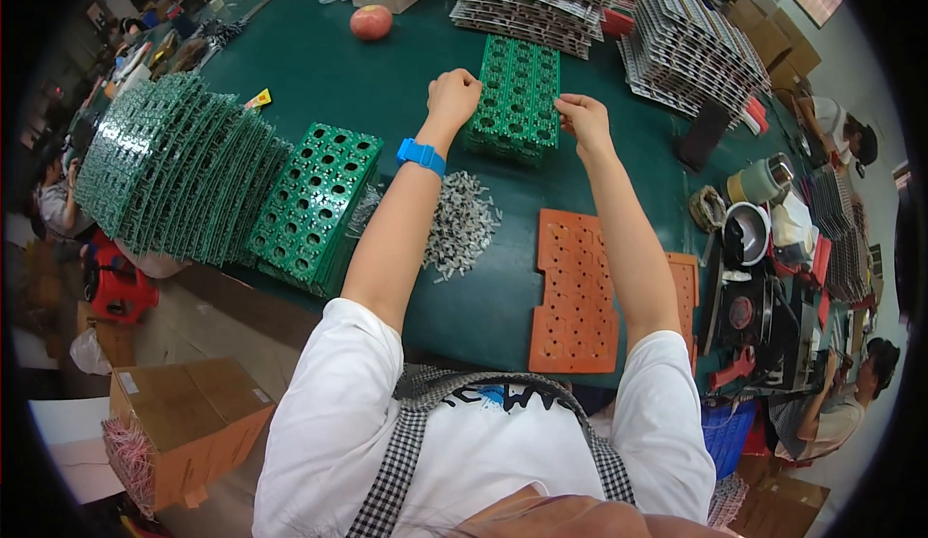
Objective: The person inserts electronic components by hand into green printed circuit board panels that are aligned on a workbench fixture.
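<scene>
A: Head view: where do we place the green panel [519, 88]?
B: Between our 2 hands, long axis near-to-far. Left hand [452, 98] curls at its left edge, right hand [587, 120] at its right, equally near; we cannot tell whether either grips.

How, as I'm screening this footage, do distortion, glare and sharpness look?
Head view: fisheye curvature bows the green table; dark corners frame the picture; glints speckle the leaning green boards; left hand and right hand look fairly sharp.
</scene>
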### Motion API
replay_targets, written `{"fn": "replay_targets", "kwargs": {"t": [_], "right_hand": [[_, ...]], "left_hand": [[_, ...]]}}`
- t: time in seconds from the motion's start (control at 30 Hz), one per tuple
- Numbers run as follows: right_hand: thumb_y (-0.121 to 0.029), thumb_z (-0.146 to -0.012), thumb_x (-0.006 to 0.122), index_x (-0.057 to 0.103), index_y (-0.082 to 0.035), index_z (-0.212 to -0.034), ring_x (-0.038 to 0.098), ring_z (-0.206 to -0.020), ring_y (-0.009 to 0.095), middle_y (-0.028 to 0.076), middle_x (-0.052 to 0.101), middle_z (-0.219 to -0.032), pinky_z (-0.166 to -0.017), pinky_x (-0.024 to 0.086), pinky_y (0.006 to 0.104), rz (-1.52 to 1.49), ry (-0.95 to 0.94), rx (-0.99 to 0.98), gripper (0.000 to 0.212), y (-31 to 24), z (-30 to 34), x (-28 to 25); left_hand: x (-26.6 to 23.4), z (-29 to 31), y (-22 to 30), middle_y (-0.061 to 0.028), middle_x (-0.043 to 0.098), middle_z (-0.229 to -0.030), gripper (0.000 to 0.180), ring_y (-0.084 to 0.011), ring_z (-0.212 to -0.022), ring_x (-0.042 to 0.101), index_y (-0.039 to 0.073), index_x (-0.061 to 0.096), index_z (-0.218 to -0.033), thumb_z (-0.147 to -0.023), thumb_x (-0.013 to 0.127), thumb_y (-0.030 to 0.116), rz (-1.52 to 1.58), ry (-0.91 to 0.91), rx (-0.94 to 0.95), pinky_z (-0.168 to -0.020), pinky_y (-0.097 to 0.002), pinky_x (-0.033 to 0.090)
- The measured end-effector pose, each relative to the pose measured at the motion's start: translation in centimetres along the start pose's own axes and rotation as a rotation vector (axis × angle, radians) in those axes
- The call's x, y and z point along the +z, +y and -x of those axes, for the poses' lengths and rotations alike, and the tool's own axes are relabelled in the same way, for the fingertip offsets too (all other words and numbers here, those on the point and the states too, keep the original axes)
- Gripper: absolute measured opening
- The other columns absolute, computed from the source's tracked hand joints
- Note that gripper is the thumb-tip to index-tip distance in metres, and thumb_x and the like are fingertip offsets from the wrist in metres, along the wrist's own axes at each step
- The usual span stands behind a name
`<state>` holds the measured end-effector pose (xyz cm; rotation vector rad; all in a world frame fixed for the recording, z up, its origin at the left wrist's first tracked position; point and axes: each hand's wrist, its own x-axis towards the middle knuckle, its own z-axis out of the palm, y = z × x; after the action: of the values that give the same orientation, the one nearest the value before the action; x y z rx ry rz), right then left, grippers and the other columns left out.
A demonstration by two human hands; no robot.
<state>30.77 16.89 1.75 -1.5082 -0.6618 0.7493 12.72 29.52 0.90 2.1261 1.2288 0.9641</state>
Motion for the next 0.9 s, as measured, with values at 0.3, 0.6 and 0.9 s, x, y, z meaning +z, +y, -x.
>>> {"fn": "replay_targets", "kwargs": {"t": [0.3,0.6,0.9], "right_hand": [[-0.011,-0.083,0.069,0.063,0.001,-0.1,0.056,-0.063,0.008,0.001,0.062,-0.077,-0.057,0.046,0.0223,0.066,0.013,0.042,0.022,2.0,-0.7,0.9],[-0.011,-0.083,0.069,0.063,0.001,-0.101,0.056,-0.064,0.008,0.001,0.062,-0.077,-0.057,0.046,0.022,0.05,0.016,0.047,0.022,2.4,-0.5,1.0],[-0.008,-0.081,0.069,0.063,0.003,-0.1,0.057,-0.063,0.01,0.004,0.064,-0.078,-0.056,0.048,0.024,0.012,0.038,0.033,0.023,3.1,-0.3,1.0]], "left_hand": [[1.5,-0.2,-2.3,-0.0147,0.069,-0.085,0.021,-0.0323,-0.084,0.066,0.004,0.07,-0.087,-0.081,0.065,0.023,-0.006,-0.054,-0.037,-0.076,-0.0395,0.051],[1.5,0.2,-2.8,-0.0143,0.069,-0.086,0.022,-0.0314,-0.084,0.066,0.004,0.069,-0.088,-0.082,0.064,0.023,0.051,-0.106,-0.048,-0.075,-0.0391,0.05],[2.2,0.4,-3.5,-0.0137,0.066,-0.079,0.023,-0.0279,-0.075,0.064,0.001,0.065,-0.087,-0.084,0.062,0.023,0.124,-0.084,-0.011,-0.067,-0.0373,0.048]]}}
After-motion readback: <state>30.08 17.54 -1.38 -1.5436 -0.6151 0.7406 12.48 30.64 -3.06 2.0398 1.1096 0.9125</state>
